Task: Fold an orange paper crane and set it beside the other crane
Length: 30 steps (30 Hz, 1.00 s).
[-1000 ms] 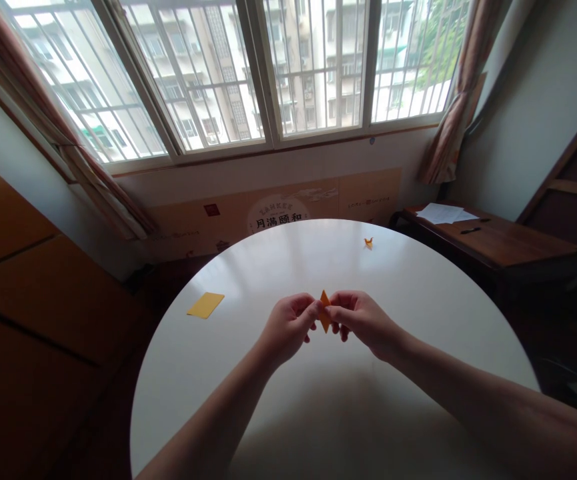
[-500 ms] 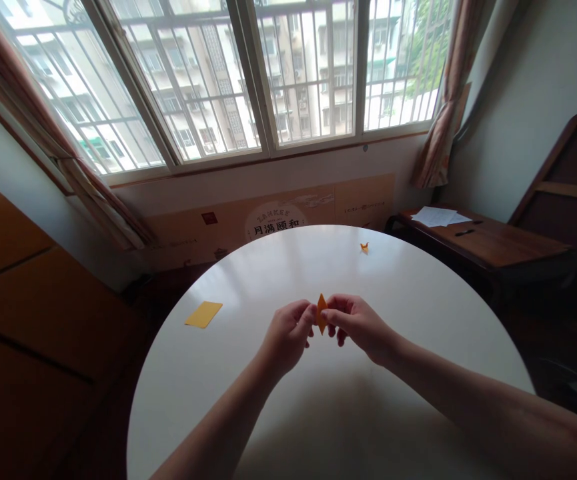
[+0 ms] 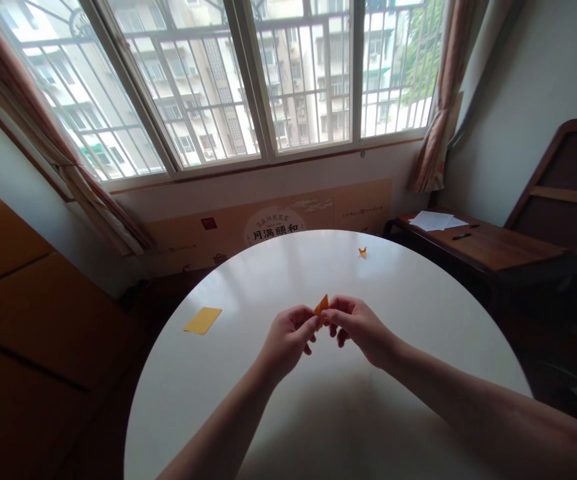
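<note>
We count: small figure (image 3: 363,253), folded; orange paper (image 3: 323,304), seemingly part-folded, pinched by left hand (image 3: 291,335) and right hand (image 3: 358,325); yellow paper (image 3: 203,321), flat.

1 folded orange paper (image 3: 322,305) (partly hidden); 1 point upward; pinched between left hand (image 3: 291,335) and right hand (image 3: 362,328)

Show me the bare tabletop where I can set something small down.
On the round white table, it's bare between the yellow paper and left hand, between the right hand and orange origami crane, and between the forearms. It's crowded where both hands meet at the folded orange paper.
</note>
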Available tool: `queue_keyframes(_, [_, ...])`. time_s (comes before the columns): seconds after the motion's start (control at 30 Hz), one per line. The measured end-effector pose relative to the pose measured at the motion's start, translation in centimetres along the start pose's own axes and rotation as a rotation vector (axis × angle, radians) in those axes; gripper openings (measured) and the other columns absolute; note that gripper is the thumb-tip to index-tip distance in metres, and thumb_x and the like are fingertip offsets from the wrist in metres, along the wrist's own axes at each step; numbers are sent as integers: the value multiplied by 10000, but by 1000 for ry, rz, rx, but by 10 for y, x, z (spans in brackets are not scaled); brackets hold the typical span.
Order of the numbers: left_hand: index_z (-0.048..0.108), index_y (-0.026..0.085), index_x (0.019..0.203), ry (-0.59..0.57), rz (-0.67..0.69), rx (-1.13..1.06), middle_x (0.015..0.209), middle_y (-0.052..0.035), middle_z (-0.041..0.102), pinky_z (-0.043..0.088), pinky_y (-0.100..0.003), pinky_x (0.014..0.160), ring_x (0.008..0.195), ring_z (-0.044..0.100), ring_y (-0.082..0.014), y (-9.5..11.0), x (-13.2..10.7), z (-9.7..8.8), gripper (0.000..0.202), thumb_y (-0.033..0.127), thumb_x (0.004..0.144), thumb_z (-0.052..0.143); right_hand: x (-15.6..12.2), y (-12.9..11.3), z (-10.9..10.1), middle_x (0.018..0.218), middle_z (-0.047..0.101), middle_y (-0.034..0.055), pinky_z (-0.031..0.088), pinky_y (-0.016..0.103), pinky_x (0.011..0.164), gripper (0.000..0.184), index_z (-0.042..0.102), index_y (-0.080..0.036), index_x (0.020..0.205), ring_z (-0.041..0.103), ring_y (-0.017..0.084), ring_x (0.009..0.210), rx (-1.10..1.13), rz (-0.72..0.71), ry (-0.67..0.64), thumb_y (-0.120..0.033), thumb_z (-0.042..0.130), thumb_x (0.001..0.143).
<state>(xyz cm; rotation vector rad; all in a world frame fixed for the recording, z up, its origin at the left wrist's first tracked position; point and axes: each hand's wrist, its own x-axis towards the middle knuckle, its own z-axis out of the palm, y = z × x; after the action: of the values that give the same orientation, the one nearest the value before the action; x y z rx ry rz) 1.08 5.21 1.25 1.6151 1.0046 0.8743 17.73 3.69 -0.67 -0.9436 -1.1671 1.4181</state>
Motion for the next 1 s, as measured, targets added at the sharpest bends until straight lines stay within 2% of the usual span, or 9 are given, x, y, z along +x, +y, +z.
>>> queue_keyframes(0.2, [666,124,777,29,-11,9,603,-2,559,448,-199,416,530,536,-122,-2,1,-1,257,378,781,625,1,1,0,713,626,2,404,208,451,213,644,-170,775,540,123,601,-13,-8,3,-365,727,756])
queue_keyframes(0.4, [592,161,680,98,33,199,569,18,535,453,-216,440,490,524,-120,-4,0,-2,196,323,792,590,3,2,0,741,629,9,415,209,448,243,661,-175,826,546,129,616,-45,-63,14,-396,731,757])
queue_keyframes(0.6, [585,174,638,99,118,353,593,9,547,435,-212,483,558,546,-134,-5,-3,0,158,248,775,560,3,6,0,644,596,-10,426,212,452,178,610,-178,753,552,132,587,-68,-101,48,-335,693,761])
queue_keyframes(0.73, [642,165,716,68,79,292,615,1,582,442,-210,479,573,568,-139,-6,-2,1,112,235,756,563,4,4,0,664,623,1,430,212,463,142,610,-176,741,573,136,600,-61,-106,36,-303,670,756])
queue_keyframes(0.87, [593,163,700,71,-15,152,561,24,548,450,-216,429,481,523,-118,-7,0,1,78,241,706,585,3,3,-1,681,629,1,428,212,462,151,612,-175,751,577,135,600,-48,-94,45,-316,667,759])
queue_keyframes(1.0, [533,173,654,88,-45,56,550,31,546,448,-202,415,462,520,-105,-7,0,3,68,223,668,577,3,4,-1,663,613,-5,425,213,456,180,607,-173,767,574,137,596,-45,-87,48,-338,679,763])
